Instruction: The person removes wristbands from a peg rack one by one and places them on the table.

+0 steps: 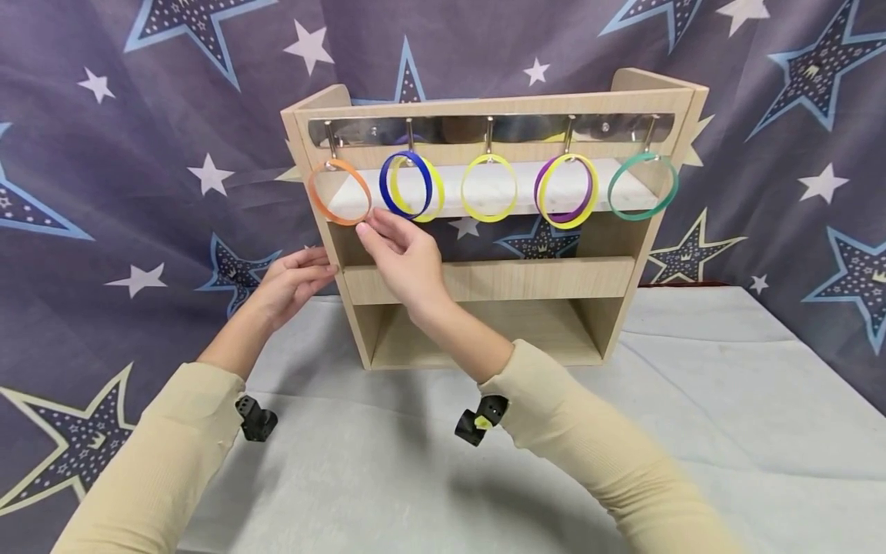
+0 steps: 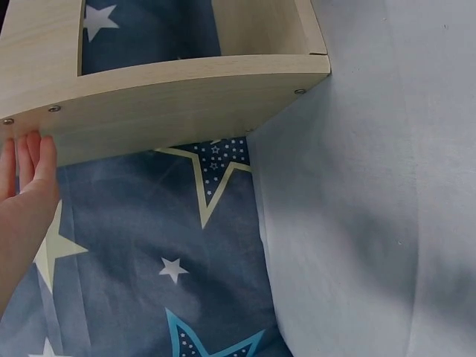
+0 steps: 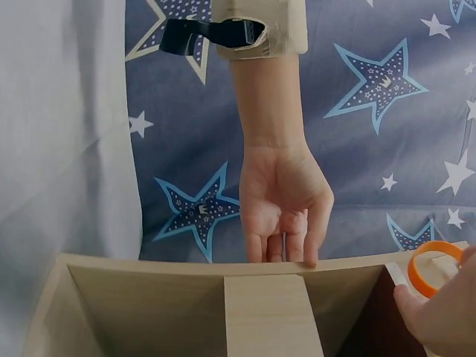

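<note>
An orange ring [image 1: 339, 222] hangs from the leftmost hook of a wooden shelf unit [image 1: 547, 278]. My right hand [image 1: 413, 265] pinches the lower right edge of this ring between thumb and fingertips. In the right wrist view the ring [image 3: 418, 277] shows just above that hand's thumb. My left hand [image 1: 294, 286] touches the unit's left side panel with extended fingers, which also shows in the left wrist view [image 2: 33, 186]. Beside the right fingertips hang a blue ring [image 1: 384, 188] and a yellow one on the second hook.
Along the metal hook strip [image 1: 443, 129] hang more rings: a yellow ring [image 1: 490, 218], a yellow and purple pair, and a green ring [image 1: 674, 185]. Behind them runs a white shelf [image 1: 453, 201]. A pale cloth [image 1: 692, 431] covers the table; a star-patterned curtain [image 1: 173, 308] hangs behind.
</note>
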The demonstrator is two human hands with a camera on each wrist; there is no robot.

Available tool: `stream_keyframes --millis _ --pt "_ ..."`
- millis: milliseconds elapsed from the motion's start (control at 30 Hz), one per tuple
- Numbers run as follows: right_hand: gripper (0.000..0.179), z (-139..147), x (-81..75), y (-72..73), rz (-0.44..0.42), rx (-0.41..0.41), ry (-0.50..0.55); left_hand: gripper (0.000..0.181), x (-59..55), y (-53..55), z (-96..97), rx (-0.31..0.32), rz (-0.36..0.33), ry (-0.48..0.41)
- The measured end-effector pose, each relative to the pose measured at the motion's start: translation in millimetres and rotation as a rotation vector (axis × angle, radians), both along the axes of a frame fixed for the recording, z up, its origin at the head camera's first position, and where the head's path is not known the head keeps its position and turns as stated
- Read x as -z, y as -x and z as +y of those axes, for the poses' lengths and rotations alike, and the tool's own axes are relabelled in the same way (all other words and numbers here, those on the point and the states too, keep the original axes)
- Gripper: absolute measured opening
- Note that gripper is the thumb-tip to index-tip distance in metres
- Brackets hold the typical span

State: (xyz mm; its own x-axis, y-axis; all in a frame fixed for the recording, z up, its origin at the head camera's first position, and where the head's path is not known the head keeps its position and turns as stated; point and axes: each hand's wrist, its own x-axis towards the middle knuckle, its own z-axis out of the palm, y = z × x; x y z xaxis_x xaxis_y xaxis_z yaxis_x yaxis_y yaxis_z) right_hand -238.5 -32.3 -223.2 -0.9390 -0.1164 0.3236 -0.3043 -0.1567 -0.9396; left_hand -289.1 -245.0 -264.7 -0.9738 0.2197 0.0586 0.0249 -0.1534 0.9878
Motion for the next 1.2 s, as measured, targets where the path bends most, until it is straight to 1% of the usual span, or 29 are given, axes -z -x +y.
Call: stream_keyframes --millis 100,200,400,467,633,833,1000,1067,1100,1200 --pt "0.040 -4 0.5 1.7 -0.038 -0.006 0.103 0.056 -0.3 -0.2 0.2 -0.001 0.004 0.002" --pt "0.038 -8 1.5 2.6 -0.051 -0.007 0.190 0.052 0.1 -0.2 0.2 -0.001 0.008 0.000" --pt "0.033 -15 0.8 1.5 -0.091 0.008 0.342 0.052 -0.2 -0.2 0.7 0.006 0.016 0.003" --pt "0.032 -17 0.4 0.7 -0.104 0.010 0.370 0.050 -0.1 -0.6 0.5 0.005 0.019 0.004" --pt "0.030 -20 -0.2 -0.6 -0.127 0.015 0.391 0.039 0.0 -1.6 -0.2 0.009 0.024 -0.010" --pt "0.029 -25 -0.6 -0.1 -0.185 0.002 0.460 0.037 0.9 -1.7 -0.8 0.010 0.023 -0.012" --pt "0.030 -31 -1.5 1.1 -0.204 0.011 0.524 0.034 1.3 -2.0 -1.2 0.011 0.026 -0.015" --pt "0.030 -34 -0.6 3.9 -0.219 0.012 0.549 0.032 1.4 -2.0 -1.2 0.010 0.031 -0.011" --pt "0.029 -39 6.2 14.7 -0.212 0.010 0.566 0.032 1.4 -2.0 -1.3 0.011 0.030 -0.015" --pt "0.025 -43 12.9 24.7 -0.229 -0.007 0.591 0.037 1.1 -2.0 -0.9 0.010 0.032 0.002"
